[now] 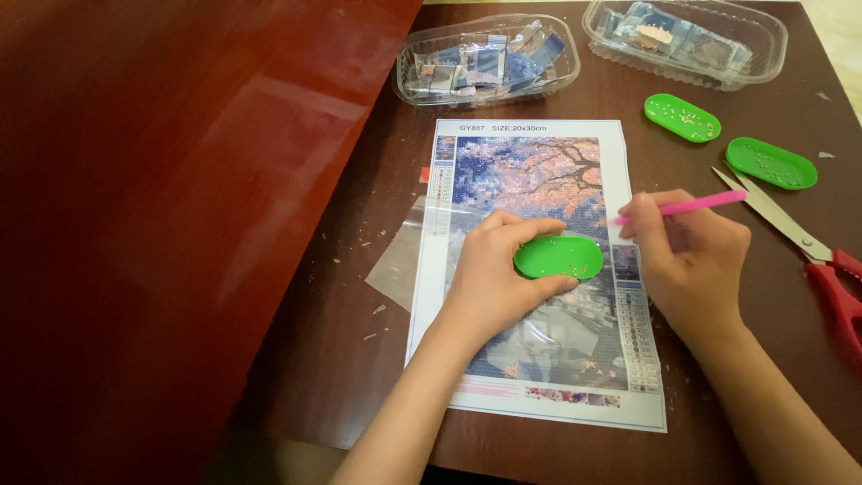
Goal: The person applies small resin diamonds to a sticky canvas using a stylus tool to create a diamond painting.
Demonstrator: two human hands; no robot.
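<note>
Dark brown wooden tabletop (pixel 359 377) carries our diamond-painting canvas (pixel 539 269), laid flat and square to us so both hands reach it. Our left hand (pixel 489 274) pinches a green oval bead tray (pixel 558 257) closed between thumb and fingers, steadying it on the canvas just beside the working spot. Our right hand (pixel 687 256) grips the pink applicator pen (pixel 687 207), tip angled toward the tray. Red-handled scissors (pixel 808 251) lie nearby.

Glossy dark wood bench (pixel 296 359), smooth, reflecting light. Green plastic tray (pixel 558 257), smooth and slightly shiny; pink plastic pen (pixel 691 206), matt. Printed canvas (pixel 539 180) under shiny clear film, clear plastic tubs (pixel 413 76), metal scissors (pixel 790 224) with red plastic handles.
</note>
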